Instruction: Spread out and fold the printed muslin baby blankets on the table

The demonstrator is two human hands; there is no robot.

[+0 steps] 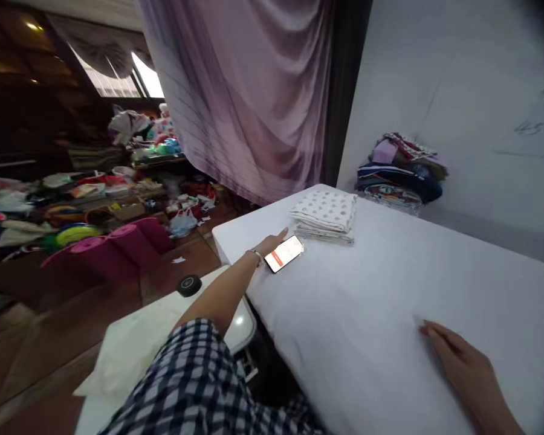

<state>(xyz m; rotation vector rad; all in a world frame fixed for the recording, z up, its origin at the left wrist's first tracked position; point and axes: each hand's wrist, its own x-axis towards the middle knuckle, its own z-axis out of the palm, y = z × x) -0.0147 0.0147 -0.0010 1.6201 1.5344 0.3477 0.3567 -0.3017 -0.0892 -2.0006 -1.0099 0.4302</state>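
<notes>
My left hand [270,243] reaches out to a phone [284,253] with a lit white and orange screen near the far left corner of the white table [367,290]. Its fingers are on the phone's left edge; whether they grip it is unclear. A bracelet circles that wrist. My right hand [457,356] lies flat on the table at the lower right, fingers stretched out, holding nothing. A folded stack of white dotted cloth [325,214] sits just beyond the phone.
A pile of folded coloured fabrics [401,172] rests against the white wall at the back. A purple curtain [249,90] hangs behind the table. A small round black object [189,284] sits on a lower white surface at left. Pink tubs and clutter cover the floor on the left.
</notes>
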